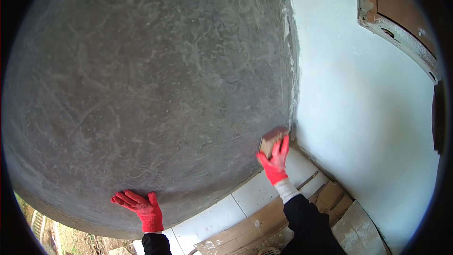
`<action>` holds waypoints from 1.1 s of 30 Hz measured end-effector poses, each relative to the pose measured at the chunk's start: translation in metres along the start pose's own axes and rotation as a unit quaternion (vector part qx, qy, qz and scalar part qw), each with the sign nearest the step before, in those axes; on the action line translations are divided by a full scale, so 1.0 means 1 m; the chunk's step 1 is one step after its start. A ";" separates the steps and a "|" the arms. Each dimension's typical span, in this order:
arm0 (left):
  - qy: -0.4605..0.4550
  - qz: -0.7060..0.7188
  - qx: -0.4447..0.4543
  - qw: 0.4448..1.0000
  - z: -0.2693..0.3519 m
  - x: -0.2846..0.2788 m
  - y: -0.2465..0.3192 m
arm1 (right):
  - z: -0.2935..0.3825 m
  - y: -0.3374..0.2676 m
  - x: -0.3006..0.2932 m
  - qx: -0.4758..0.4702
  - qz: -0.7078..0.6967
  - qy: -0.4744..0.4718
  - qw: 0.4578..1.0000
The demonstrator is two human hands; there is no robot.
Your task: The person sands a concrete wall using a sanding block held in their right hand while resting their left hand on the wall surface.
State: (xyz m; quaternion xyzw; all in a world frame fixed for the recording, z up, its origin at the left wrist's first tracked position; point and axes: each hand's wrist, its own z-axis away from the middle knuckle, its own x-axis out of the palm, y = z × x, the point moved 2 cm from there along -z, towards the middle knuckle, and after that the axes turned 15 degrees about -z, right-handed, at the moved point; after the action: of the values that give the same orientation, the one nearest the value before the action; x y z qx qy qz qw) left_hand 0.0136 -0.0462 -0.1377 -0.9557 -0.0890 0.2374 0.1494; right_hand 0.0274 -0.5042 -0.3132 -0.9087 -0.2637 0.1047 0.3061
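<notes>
A grey cement-plastered wall fills the left and middle of the view. My left hand, in a red glove, lies spread against its lower part and holds nothing. Near the wall's lower right corner, my right hand, in a red glove with a white cuff, grips a sanding block and presses it to the plaster. The block has a reddish-brown edge and a tan back. Its working face is hidden against the wall.
A smooth white wall meets the grey one at the right. White floor tiles and flattened cardboard lie below. A brown panel with a worn frame is at upper right. Outdoor ground shows at lower left.
</notes>
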 end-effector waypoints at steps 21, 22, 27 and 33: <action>0.008 -0.010 -0.003 1.000 -0.005 0.000 -0.001 | 0.021 0.018 0.008 0.135 -0.024 -0.006 0.991; 0.015 -0.020 0.009 1.000 -0.003 -0.002 -0.005 | -0.007 -0.001 0.010 0.125 -0.025 -0.003 0.992; 0.008 -0.021 0.013 1.000 0.003 -0.005 -0.008 | -0.259 -0.139 -0.005 -0.130 -0.030 0.065 0.989; 0.008 0.003 -0.018 1.000 0.008 0.006 -0.003 | -0.234 -0.134 0.010 -0.116 0.023 0.092 0.989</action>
State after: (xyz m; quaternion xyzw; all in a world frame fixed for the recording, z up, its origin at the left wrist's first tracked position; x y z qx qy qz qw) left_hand 0.0148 -0.0400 -0.1455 -0.9602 -0.0895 0.2287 0.1327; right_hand 0.0627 -0.5258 -0.0469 -0.9496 -0.2238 -0.0037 0.2194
